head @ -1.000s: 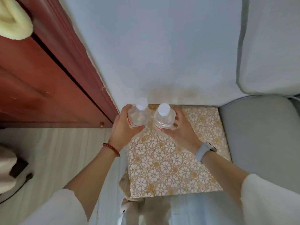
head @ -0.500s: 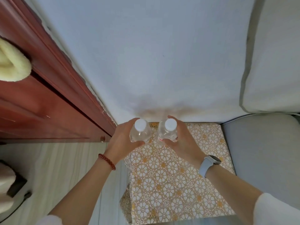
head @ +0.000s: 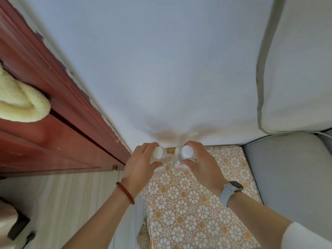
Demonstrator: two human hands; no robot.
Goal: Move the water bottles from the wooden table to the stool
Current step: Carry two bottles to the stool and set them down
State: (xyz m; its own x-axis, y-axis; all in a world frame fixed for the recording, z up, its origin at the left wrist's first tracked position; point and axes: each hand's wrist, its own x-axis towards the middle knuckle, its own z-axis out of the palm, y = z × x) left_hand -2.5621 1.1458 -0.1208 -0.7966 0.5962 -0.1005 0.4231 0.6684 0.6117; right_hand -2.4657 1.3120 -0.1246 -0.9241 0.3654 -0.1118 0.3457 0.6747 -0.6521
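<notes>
In the head view, two clear water bottles are held upright side by side at the far edge of the flower-patterned stool (head: 194, 209): the left bottle (head: 159, 158) is clasped by the left hand (head: 142, 165), the right bottle (head: 185, 157) by the right hand (head: 203, 164), each grip curled around its bottle.

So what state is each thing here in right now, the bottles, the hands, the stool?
Left bottle: upright, white cap on, gripped by the left hand.
Right bottle: upright, white cap on, gripped by the right hand.
Stool: covered with a flower-patterned cloth; both bottles at its far edge by the wall, contact with it not visible.
Watch: on the right wrist.
Bead bracelet: on the left wrist.
</notes>
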